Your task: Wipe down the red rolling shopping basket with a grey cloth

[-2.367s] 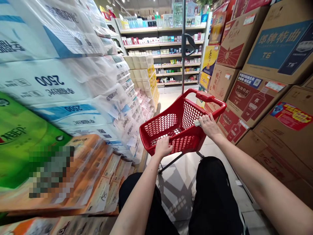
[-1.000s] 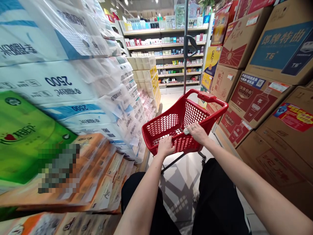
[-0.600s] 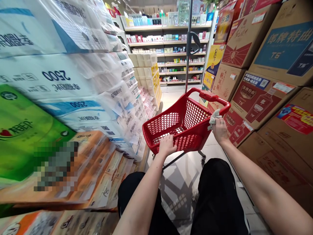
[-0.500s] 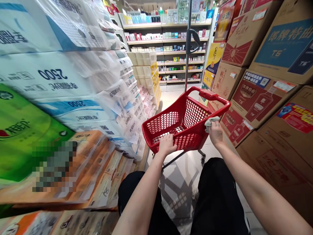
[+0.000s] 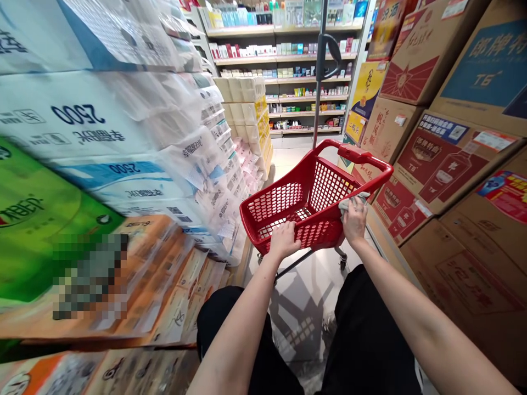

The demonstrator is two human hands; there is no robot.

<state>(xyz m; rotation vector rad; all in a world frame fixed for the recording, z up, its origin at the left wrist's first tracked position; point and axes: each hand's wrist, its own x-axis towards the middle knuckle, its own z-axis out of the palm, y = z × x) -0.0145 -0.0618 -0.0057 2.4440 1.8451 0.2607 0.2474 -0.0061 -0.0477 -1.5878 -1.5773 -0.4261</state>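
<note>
A red plastic shopping basket on wheels (image 5: 288,203) stands in the aisle in front of my knees. My left hand (image 5: 284,240) is closed over its near rim. My right hand (image 5: 354,218) is closed on a small grey-white cloth (image 5: 349,201) and presses it against the basket's right side wall, just below the rim. The basket's red handle (image 5: 362,156) rises at its far end. The basket looks bare inside.
Wrapped packs of tissue paper (image 5: 123,137) are stacked high along the left. Cardboard cartons (image 5: 444,159) are piled on the right. A grey pole (image 5: 320,71) stands behind the basket, and product shelves (image 5: 288,66) close the aisle's far end. The floor (image 5: 304,312) is pale tile.
My right hand with the cloth has slid back and forth along the basket's right rim and side, now lower and nearer me. My left hand has kept its grip on the near rim.
</note>
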